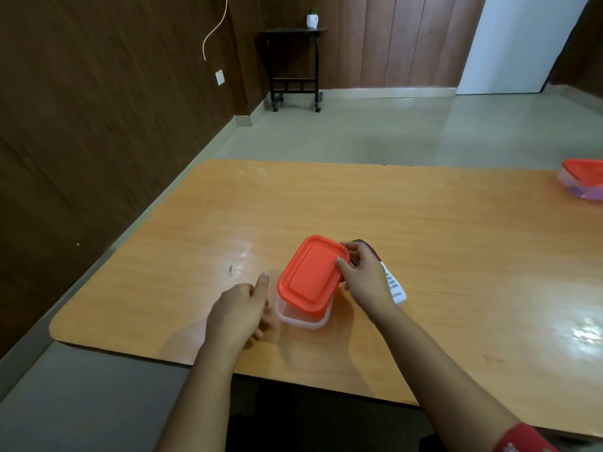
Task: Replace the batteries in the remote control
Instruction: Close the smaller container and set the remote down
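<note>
A small clear plastic box [303,316] with an orange lid [310,275] stands near the front edge of the orange wooden surface [424,243]. The lid sits tilted on the box, its right side raised. The right hand [363,277] grips the lid at its far right corner, thumb on top and fingers curled around the edge. The left hand [239,313] hovers just left of the box, loosely open with nothing in it, thumb pointing up and fingers bent toward the box's side; whether they touch it cannot be told. The remote control [394,287], white with printed letters on its near end, lies on the surface just right of the box, mostly hidden behind the right hand. A dark object [368,247] shows just beyond the right hand's knuckles; what it is cannot be made out. At the far right edge of the surface, well apart, sits a second box [584,181] with an orange lid.
</note>
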